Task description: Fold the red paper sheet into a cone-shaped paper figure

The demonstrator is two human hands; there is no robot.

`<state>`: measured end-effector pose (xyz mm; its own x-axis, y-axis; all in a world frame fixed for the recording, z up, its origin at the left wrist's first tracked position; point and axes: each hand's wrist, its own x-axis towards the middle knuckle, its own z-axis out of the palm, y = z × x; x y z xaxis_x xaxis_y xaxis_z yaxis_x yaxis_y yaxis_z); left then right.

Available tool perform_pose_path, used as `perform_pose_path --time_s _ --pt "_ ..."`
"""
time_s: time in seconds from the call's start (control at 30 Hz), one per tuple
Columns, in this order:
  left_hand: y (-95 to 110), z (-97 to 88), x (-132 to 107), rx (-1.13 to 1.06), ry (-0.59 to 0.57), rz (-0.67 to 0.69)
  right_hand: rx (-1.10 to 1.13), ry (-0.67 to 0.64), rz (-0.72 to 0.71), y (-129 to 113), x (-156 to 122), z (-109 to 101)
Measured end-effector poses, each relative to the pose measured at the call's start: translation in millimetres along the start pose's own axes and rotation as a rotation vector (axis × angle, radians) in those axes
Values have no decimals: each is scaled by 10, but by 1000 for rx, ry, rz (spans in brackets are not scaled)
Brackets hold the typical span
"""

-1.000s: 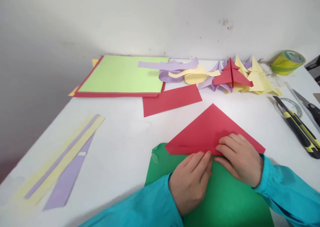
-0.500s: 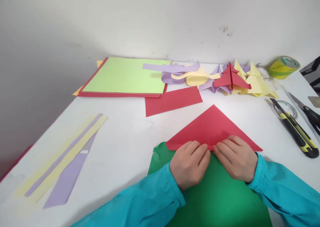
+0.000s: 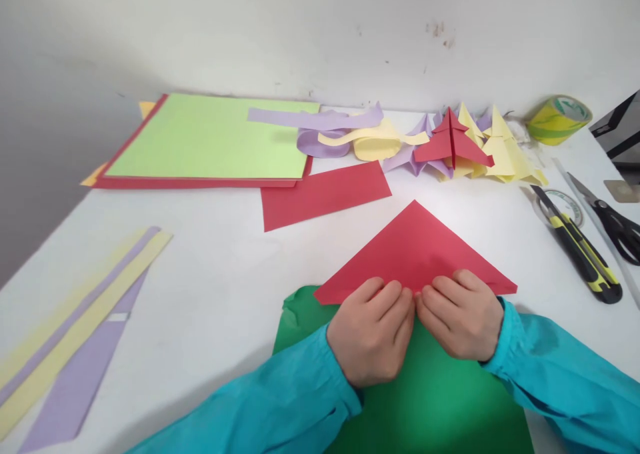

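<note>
A red sheet of paper folded to a triangle (image 3: pixel 413 247) lies in front of me, its tip pointing to the wall. My left hand (image 3: pixel 373 331) grips its near edge left of the middle, fingers curled and closed. Close beside it, almost touching, my right hand (image 3: pixel 460 314) pinches the same edge, also closed. The fingers hide the middle of that edge. Under both hands spreads a green sheet (image 3: pixel 440 401), its upper left corner crumpled.
A red strip (image 3: pixel 325 194) lies beyond the triangle, by a green-topped paper stack (image 3: pixel 215 141). Folded paper planes (image 3: pixel 453 141) stand along the wall. At right are a cutter (image 3: pixel 580 247), scissors (image 3: pixel 613 221) and tape (image 3: pixel 559 119). Paper strips (image 3: pixel 85 327) lie left.
The view has shifted slightly to the right. Both hands stay on the near edge and have come closer together. The pale red band along the edge at left no longer shows.
</note>
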<state>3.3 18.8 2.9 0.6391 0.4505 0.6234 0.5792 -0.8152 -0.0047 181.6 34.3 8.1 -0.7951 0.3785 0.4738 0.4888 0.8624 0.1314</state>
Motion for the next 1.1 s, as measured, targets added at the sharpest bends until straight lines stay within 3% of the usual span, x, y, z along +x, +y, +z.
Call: perform_pose_path --time_s 0.27,0.5,0.73,0.93,1.1 --pt "-38 -27 -7 -79 8 -24 36 -13 -14 36 -3 -35" --pt "-52 -11 -15 -27 -61 -29 40 13 -43 32 -56 8" --pt "-44 -46 -26 -45 -44 -20 55 -45 -28 46 -30 -27" --pt "-54 40 -141 -78 42 -56 74 -85 -38 95 -106 -52" --pt "-54 81 -202 -118 46 -98 69 -96 -26 118 -140 -53"
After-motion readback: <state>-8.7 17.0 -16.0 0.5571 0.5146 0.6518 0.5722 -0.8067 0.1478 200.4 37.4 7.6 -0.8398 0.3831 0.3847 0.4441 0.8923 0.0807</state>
